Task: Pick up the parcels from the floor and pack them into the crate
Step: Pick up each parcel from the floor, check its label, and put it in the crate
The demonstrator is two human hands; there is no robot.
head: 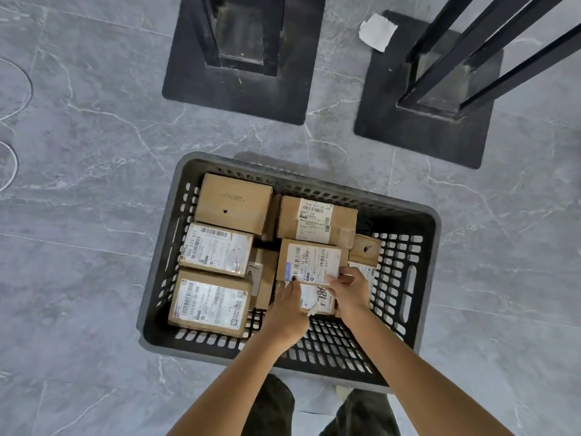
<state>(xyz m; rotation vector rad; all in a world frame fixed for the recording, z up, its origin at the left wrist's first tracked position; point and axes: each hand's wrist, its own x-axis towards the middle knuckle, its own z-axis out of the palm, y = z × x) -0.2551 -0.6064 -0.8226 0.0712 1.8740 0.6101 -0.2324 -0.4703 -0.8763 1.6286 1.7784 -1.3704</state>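
grey marble-look floor tiles carry two black square stand bases, with a scrap of white paper lying between them. nearer, a black slotted plastic crate holds cardboard parcels packed side by side. both hands grip one labelled parcel at its near edge inside the crate: left hand and right hand, fingers pinching it.

Grey marble-look floor tiles with pale veins fill the room. Two black metal stands rise from flat square base plates. A crumpled scrap of white paper lies between them.
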